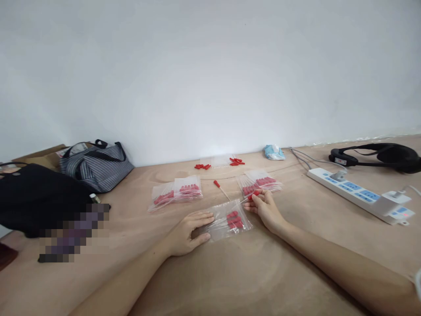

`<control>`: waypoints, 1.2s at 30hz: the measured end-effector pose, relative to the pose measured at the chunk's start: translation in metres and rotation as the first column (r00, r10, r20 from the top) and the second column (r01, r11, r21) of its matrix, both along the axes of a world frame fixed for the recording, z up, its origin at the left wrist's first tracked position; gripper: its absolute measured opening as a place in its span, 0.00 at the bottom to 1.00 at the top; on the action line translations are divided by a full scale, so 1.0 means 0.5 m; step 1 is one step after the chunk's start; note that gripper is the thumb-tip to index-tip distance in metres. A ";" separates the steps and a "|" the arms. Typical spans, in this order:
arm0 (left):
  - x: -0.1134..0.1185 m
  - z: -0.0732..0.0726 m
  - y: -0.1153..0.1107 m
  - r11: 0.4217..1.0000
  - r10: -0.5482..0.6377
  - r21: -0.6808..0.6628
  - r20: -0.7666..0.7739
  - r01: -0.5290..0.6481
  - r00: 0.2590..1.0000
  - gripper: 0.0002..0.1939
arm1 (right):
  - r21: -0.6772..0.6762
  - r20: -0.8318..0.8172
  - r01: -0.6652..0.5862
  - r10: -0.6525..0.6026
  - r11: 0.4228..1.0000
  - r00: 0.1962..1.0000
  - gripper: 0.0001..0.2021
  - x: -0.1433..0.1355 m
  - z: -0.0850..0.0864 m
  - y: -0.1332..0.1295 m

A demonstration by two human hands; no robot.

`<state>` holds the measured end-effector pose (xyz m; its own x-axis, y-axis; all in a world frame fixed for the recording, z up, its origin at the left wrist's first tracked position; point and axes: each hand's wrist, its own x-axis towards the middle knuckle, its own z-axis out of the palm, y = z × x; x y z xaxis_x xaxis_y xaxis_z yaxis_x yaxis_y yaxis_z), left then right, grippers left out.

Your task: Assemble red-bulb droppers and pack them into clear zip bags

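Observation:
A clear zip bag [219, 228] lies in front of me with several red-tipped sticks [234, 220] inside. My left hand [189, 230] rests over the bag's left side, fingers stretched out and thumb apart. Beyond the bag's right edge, my right hand [265, 208] pinches a red-tipped stick [253, 195] near its red end; the pale shaft points left toward the bag. Another red-tipped stick [217, 184] lies loose on the table just behind the bag, its red end pointing away.
Filled bags lie in a left stack [189, 188] and a right stack [263, 182]. Loose red-headed sticks [237, 162] sit near the wall. At right are a power strip [353, 191], a blue-white packet [274, 152] and a black headset [378, 156]; a striped bag [95, 166] and black bag [39, 197] stand left.

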<state>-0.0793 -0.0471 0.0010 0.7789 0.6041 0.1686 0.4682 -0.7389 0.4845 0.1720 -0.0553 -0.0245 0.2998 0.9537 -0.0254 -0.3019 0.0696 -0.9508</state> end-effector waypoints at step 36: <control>-0.001 0.001 -0.004 1.000 -0.001 0.005 -0.040 0.002 0.999 0.19 | -0.150 0.936 -0.026 0.150 0.988 0.320 0.15 -0.113 0.053 0.203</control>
